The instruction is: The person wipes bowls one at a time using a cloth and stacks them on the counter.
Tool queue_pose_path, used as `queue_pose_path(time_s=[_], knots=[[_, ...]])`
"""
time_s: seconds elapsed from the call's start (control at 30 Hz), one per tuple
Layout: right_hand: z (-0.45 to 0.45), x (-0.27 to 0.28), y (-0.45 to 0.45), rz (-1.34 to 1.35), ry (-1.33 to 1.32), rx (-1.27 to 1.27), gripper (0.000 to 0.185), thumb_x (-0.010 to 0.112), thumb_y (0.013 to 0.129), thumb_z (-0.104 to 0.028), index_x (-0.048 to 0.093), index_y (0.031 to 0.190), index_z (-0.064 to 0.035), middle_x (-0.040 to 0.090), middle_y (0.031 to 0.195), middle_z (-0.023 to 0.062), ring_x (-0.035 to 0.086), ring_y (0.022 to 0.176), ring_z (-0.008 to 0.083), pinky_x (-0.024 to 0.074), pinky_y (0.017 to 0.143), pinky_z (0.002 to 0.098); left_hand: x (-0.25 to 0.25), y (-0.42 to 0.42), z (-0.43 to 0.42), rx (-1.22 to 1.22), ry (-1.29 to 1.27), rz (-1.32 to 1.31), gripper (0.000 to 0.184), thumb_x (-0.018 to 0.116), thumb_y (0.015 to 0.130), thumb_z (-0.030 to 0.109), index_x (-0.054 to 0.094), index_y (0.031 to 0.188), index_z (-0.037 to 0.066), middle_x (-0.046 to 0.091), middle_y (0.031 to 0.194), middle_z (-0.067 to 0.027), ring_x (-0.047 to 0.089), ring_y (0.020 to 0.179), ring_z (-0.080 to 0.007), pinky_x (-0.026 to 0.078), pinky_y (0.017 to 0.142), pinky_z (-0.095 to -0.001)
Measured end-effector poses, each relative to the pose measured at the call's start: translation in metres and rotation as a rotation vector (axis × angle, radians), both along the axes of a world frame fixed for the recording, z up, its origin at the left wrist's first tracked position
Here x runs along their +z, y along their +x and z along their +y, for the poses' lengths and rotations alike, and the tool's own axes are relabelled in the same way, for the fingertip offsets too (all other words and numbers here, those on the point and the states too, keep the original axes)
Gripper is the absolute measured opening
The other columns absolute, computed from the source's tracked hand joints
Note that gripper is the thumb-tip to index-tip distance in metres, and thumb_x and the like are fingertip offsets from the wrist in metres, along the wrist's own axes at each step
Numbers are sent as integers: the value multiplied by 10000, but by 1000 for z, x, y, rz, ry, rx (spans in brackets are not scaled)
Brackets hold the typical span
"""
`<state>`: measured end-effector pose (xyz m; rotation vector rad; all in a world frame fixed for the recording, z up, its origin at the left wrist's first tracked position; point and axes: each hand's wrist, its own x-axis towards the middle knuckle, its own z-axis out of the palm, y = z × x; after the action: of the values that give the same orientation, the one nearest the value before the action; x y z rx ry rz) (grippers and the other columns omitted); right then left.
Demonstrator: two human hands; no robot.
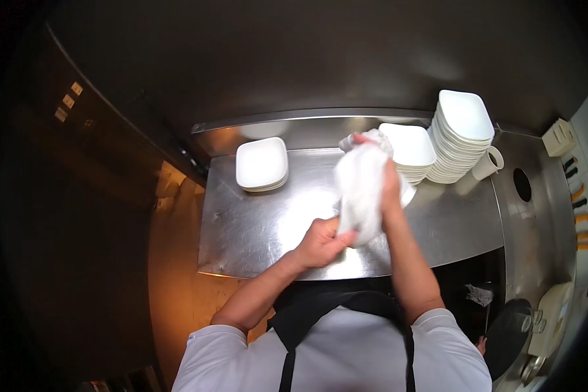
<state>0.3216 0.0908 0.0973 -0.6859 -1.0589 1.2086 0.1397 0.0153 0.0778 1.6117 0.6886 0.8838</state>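
Note:
Over the steel counter (255, 228), a white cloth (360, 186) hangs between my two hands, partly blurred by motion. My left hand (323, 244) is closed on its lower end, thumb on top. Higher up and to the right, my right hand (390, 186) wraps the cloth's upper part, its fingers smeared. Whether a dish is inside the cloth, I cannot tell. A white edge shows just right of my right hand. Close behind that hand stands a stack of white square plates (408, 145).
A taller plate stack (465, 117) rises at the back right, with a white cup-like container (489, 163) lying tilted beside it. A short plate stack (262, 163) sits at the left. The right-hand steel surface has a dark round hole (522, 185).

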Motion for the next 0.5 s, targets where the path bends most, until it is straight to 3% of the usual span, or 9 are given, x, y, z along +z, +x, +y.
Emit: queue_pose_path(time_s=[0.03,0.07,0.13,0.2,0.3,0.33,0.4,0.5], knots=[[3,12,3,466,-269,305,308,512,942,-130,656,1199,-39,659,1029,123,649,934,222,551,799,358,3,1,-3,-27,12,60,180,642,958,133,682,1054,-14,715,804,-61,658,724,-107,518,663,-277],[-5,18,-12,373,-389,199,284,541,995,-267,628,1161,-54,637,943,84,640,840,181,563,669,320,3,0,-2,-44,112,85,182,643,960,138,679,1054,-13,708,794,-67,650,719,-103,513,662,-275],[-25,32,-21,366,-314,177,304,536,1011,-325,605,1133,-55,639,945,77,643,825,187,579,698,324,-2,0,3,-19,195,57,185,652,956,146,677,1052,-10,695,778,-74,639,705,-103,506,656,-276],[-12,-35,-25,221,-299,66,314,539,1012,-330,602,1129,-45,646,935,87,657,822,198,589,712,327,-13,-3,1,62,148,-39,188,666,944,150,677,1049,-5,685,766,-76,633,689,-110,502,645,-283],[5,-75,-30,358,-451,206,315,554,1004,-322,598,1132,-38,660,938,100,669,845,206,599,732,338,-17,-25,-8,116,-1,126,206,686,927,150,674,1068,0,681,784,-79,630,690,-118,505,655,-293],[13,-73,-33,412,-497,260,326,563,999,-329,596,1137,-36,664,942,102,669,854,208,600,731,341,-18,-35,-12,119,50,123,258,656,957,211,661,1080,-16,717,847,-152,705,733,-218,540,664,-307],[8,-43,-37,363,-463,292,300,612,970,-271,609,1157,-36,678,970,96,666,893,211,571,771,333,-18,-62,-26,121,200,210,277,658,937,168,649,1160,4,704,1032,-192,710,897,-293,550,797,-355],[46,-60,-45,-513,-76,-279,260,621,934,-139,606,1161,-13,683,996,92,668,921,233,524,842,322,-28,-95,-40,182,465,369,350,638,885,75,633,1234,43,681,1194,-171,654,1100,-367,502,956,-443]])
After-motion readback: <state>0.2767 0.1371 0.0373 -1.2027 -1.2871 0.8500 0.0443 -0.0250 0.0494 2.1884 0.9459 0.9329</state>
